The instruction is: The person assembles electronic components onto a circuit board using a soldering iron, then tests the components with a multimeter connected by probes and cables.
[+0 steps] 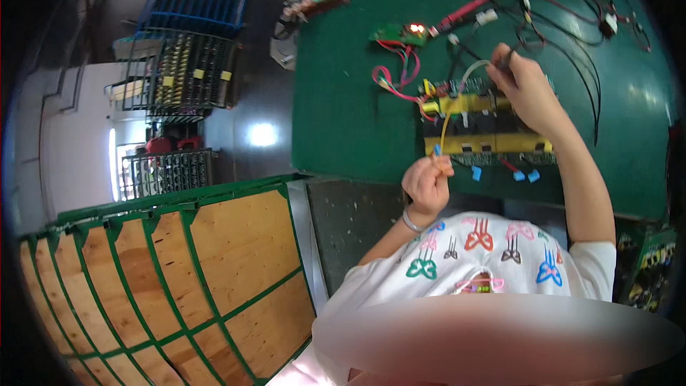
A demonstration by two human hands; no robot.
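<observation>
My left hand (427, 179) is closed at the near edge of a circuit board assembly (500, 144) with long yellow-wrapped parts. Its fingers pinch a yellow wire (445, 131) near the blue terminal (438, 150) at its end. Over the far right part of the board, my right hand (525, 89) is closed on a slim black lead (506, 57); its tip is hidden by the fingers. A whitish wire (471, 69) runs from beside these fingers down to the board. Blue wire terminals (519, 175) stick out along the near edge.
A small green circuit board (389, 33) with glowing red lights lies beyond, joined by coloured wires (386, 80). Tangled cables (572, 36) spread over the far right of the green table (343, 121). Wooden panels in a green frame (243, 250) stand at left; racks (186, 71) stand farther off.
</observation>
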